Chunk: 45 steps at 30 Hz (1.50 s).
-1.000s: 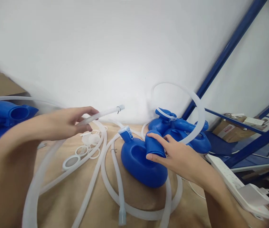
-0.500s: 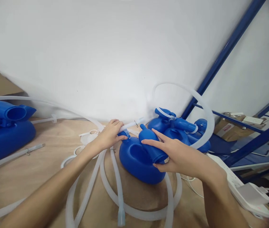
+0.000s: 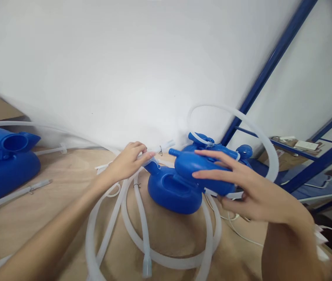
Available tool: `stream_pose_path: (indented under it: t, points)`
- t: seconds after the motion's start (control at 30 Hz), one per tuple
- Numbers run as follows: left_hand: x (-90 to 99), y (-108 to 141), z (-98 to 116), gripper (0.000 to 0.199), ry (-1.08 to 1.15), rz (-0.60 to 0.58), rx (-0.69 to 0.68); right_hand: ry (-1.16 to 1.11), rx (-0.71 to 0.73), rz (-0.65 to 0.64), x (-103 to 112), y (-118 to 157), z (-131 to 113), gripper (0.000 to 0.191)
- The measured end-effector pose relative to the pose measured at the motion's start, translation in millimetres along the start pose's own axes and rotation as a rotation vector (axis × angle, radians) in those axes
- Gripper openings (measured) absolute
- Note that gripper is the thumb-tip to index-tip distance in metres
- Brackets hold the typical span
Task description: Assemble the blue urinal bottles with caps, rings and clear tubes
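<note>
My right hand (image 3: 250,187) grips a hollow blue plastic funnel piece (image 3: 204,169), fingers over its top and thumb underneath. Its narrow spout points left. Below and left of it lies a blue urinal bottle (image 3: 172,205) with an oval recess in its side. My left hand (image 3: 129,162) is closed at the bottle's short neck (image 3: 152,167), which has a pale rim; what its curled fingers hold is hidden. A white hose end with a wire tie (image 3: 160,150) shows behind that hand.
White corrugated hoses (image 3: 180,263) loop over the brown table. Another blue bottle (image 3: 8,168) lies at the left, and several blue parts (image 3: 197,140) are piled behind my right hand. A blue metal rack (image 3: 271,74) stands at the right, with thin white cables (image 3: 242,234) nearby.
My right hand has moved right with the funnel piece, which has swung flatter and away from the bottle's recess. My left hand has shifted slightly left, uncovering more of the neck.
</note>
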<state>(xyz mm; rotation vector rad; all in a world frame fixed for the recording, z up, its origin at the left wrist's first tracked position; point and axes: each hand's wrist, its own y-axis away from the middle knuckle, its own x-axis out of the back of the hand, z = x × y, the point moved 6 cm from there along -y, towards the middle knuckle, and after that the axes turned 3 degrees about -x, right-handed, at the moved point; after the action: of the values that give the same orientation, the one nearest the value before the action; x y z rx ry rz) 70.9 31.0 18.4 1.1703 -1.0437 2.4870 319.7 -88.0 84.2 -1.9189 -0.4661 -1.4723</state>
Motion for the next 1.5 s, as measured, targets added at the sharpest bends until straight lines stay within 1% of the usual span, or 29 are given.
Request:
stream_pose_path:
  t: [0.03,0.1,0.17,0.23,0.33,0.43,0.53,0.63,0.73,0.8,0.83,0.9,1.0,1.07,1.2,1.37,1.5]
  points:
    - [11.1,0,3,0.051,0.02,-0.028,0.028,-0.011,0.027,0.054,4,-2,7,0.056]
    - [29.7,5,5,0.052,0.041,-0.13,0.113,-0.061,0.061,0.135,6,-9,22,0.052]
    - [45.8,11,2,0.049,0.072,-0.189,0.181,-0.152,0.094,0.151,2,-19,35,0.052]
    - [56.6,19,-5,0.045,0.139,-0.222,0.22,-0.267,0.127,0.132,-4,-31,44,0.056]
    - [62.4,28,-13,0.047,0.317,-0.298,0.247,-0.415,0.172,0.123,-11,-48,51,0.06]
    - [64.2,34,-16,0.054,0.488,-0.357,0.287,-0.516,0.147,0.154,-15,-59,59,0.058]
    - [65.0,36,-18,0.056,0.478,-0.353,0.374,-0.62,0.133,0.126,-22,-63,65,0.056]
    - [64.1,35,-14,0.062,0.418,-0.311,0.399,-0.707,0.143,0.068,-29,-65,69,0.056]
    - [58.9,32,-5,0.066,0.333,-0.336,0.36,-0.766,0.186,0.047,-34,-66,70,0.056]
    - [55.3,29,5,0.062,0.287,-0.357,0.279,-0.81,0.22,0.057,-35,-68,69,0.05]
    - [54.5,28,9,0.058,0.262,-0.35,0.231,-0.831,0.222,0.079,-35,-68,69,0.045]
    - [55.2,26,18,0.052,0.173,-0.295,0.157,-0.856,0.189,0.158,-34,-70,69,0.034]
    - [56.8,26,30,0.048,0.022,-0.21,0.119,-0.827,0.13,0.277,-30,-69,67,0.026]
    - [55.0,26,39,0.047,-0.025,-0.201,0.091,-0.806,0.119,0.293,-27,-67,61,0.024]
    - [50.0,24,52,0.043,-0.034,-0.18,0.033,-0.818,0.107,0.308,-23,-65,55,0.022]
    - [43.7,22,56,0.04,0.087,-0.156,0.019,-0.889,0.126,0.281,-24,-67,53,0.025]
    - [41.7,22,58,0.04,0.148,-0.142,0.019,-0.895,0.142,0.291,-27,-68,51,0.026]
